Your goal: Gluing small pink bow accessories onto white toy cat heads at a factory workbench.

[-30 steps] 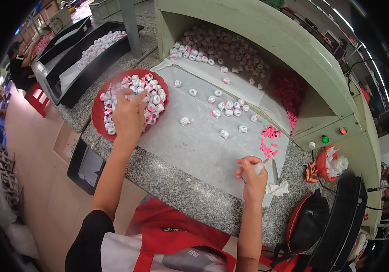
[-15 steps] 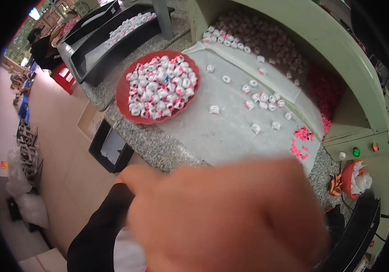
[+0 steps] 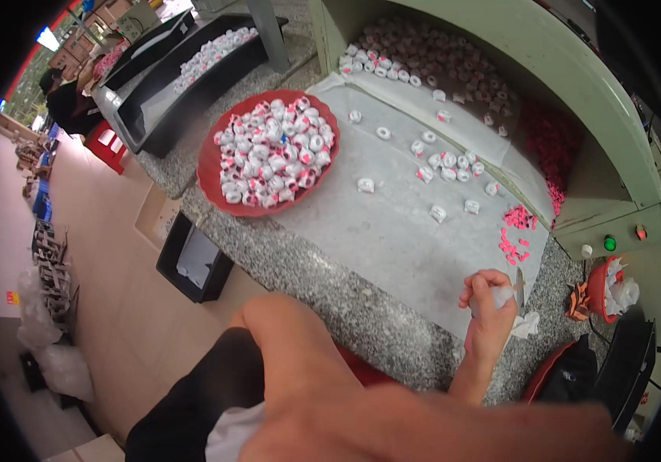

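Note:
My right hand (image 3: 489, 317) is closed round a small translucent squeeze bottle (image 3: 503, 295) with a thin tip, above the right edge of the white sheet (image 3: 361, 239). Close to the camera, a large blurred stretch of skin, seemingly my bent left arm and hand (image 3: 454, 427), crosses the lower edge; its fingers cannot be made out. Small pink pieces (image 3: 517, 223) lie scattered just beyond my right hand. Several white ring-like pieces (image 3: 448, 162), some marked pink, sit farther back on the sheet. A crumpled white tissue (image 3: 527, 325) rests beside my right wrist.
A red scalloped bowl (image 3: 211, 173) heaped with white-and-pink pieces stands at the left. Behind the sheet, a pale green cabinet (image 3: 611, 100) holds more pieces. Black trays (image 3: 142, 142) stand at the back left, a red basket (image 3: 601, 289) at the right. A person (image 3: 69, 100) sits far off.
The blurred arm and hand that covered the front of the table have dropped toward the lower edge. My right hand with the bottle now shows.

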The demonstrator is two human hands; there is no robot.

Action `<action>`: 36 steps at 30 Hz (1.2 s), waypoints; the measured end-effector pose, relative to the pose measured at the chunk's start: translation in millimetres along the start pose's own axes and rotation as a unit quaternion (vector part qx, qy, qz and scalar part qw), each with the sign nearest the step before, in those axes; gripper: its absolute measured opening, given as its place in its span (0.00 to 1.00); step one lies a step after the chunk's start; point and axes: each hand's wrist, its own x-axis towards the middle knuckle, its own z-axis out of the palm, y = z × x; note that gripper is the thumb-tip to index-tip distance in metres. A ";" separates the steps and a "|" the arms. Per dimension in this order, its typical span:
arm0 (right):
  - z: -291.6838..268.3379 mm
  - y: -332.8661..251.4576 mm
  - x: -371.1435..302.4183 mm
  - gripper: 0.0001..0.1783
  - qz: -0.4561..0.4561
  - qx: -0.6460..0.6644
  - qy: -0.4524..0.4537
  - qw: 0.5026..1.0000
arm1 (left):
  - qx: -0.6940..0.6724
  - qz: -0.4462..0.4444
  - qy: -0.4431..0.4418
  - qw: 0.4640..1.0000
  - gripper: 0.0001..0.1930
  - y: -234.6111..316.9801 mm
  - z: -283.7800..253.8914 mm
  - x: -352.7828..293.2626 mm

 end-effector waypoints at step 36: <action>-0.3 -5.5 -3.2 0.05 -0.017 0.032 0.011 0.999 | 0.846 -0.065 -0.184 0.496 0.13 -68.7 -240.8 -6.6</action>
